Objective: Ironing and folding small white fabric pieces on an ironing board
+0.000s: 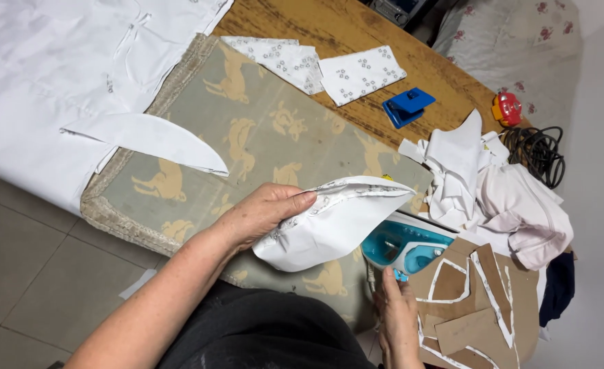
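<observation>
left hand (264, 213) grips white fabric piece (332, 222), hiding teal iron (404, 247) that right hand (397, 307) clasps beside cardboard patterns (469, 301).

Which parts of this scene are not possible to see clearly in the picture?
Head view:
- Iron: its front and soleplate are hidden behind the folded white fabric piece that the left hand holds.
- Right hand: the bottom edge cuts off the wrist; its grip near the iron's rear is unclear.
- White cloth: cut off by the top and left edges.
- Red object: too small to identify.
</observation>
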